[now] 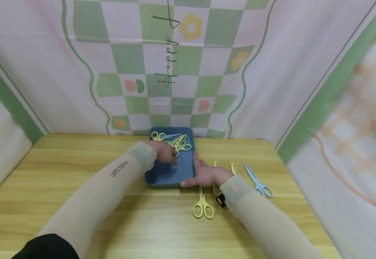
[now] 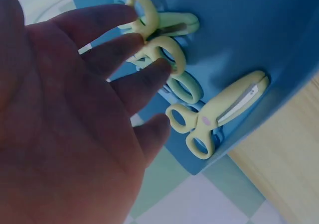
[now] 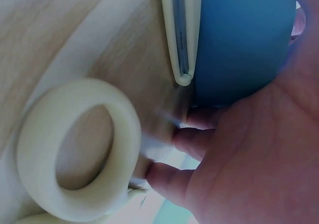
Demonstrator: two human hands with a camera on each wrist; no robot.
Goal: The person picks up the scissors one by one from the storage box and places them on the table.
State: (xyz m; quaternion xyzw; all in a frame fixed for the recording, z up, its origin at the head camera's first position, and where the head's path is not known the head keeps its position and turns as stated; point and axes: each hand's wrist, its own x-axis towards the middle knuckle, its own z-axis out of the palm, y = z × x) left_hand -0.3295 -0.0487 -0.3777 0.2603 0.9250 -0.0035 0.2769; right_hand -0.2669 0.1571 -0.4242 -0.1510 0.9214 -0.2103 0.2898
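Observation:
A dark blue tray (image 1: 184, 171) stands at the back of the table, with yellow, green and blue scissors piled at its far end. My left hand (image 1: 166, 152) reaches into it, fingers loosely extended. In the left wrist view the fingertips are right at the handle rings of yellow scissors (image 2: 179, 59). Another yellow pair (image 2: 214, 107) lies beside them, close to the tray wall. My right hand (image 1: 205, 175) rests against the tray's right side, fingers spread and thumb at the near corner. Yellow scissors (image 1: 202, 202) lie under and in front of this hand.
To the right on the wooden table (image 1: 116, 223) are blue scissors (image 1: 255, 181) and more yellow scissors (image 1: 234, 168), partly covered by the right arm. A checked curtain (image 1: 188, 61) hangs directly behind the tray. A small black object (image 1: 220, 200) shows beside the right wrist.

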